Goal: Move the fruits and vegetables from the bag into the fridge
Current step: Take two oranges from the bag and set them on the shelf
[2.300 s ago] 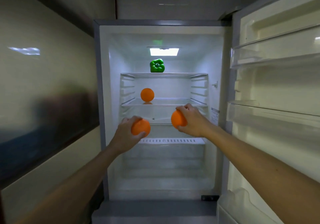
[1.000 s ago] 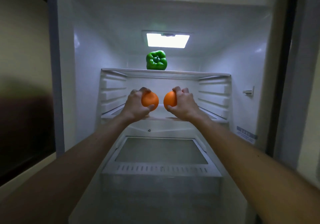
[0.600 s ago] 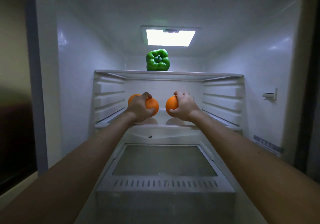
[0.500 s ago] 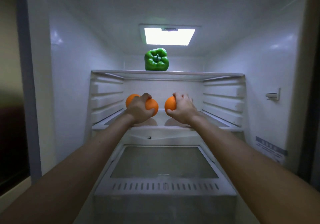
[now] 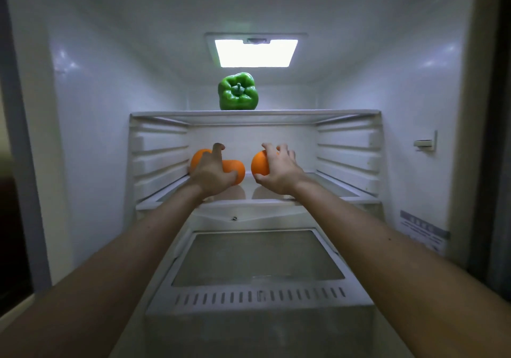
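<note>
Both arms reach deep into the open fridge, and each hand is about to put an orange down on the middle glass shelf. To do this well, I think each orange should go down slowly until it sits flat on the glass. Then the fingers can open a little at a time. Oranges are round and can roll, so it is smart to wait a moment before pulling the hands back, and not to bump the orange that is already there.

The green bell pepper sits on the top shelf, right under the light.

The left hand is closed around an orange. Another orange peeks out behind that hand, close to the left wall. I cannot tell if the two oranges touch.

The right hand is wrapped around a third orange, with the fingers on top and the thumb below. It looks just above the glass.

All three oranges are bright, smooth and round. The bag is not in view.
</note>
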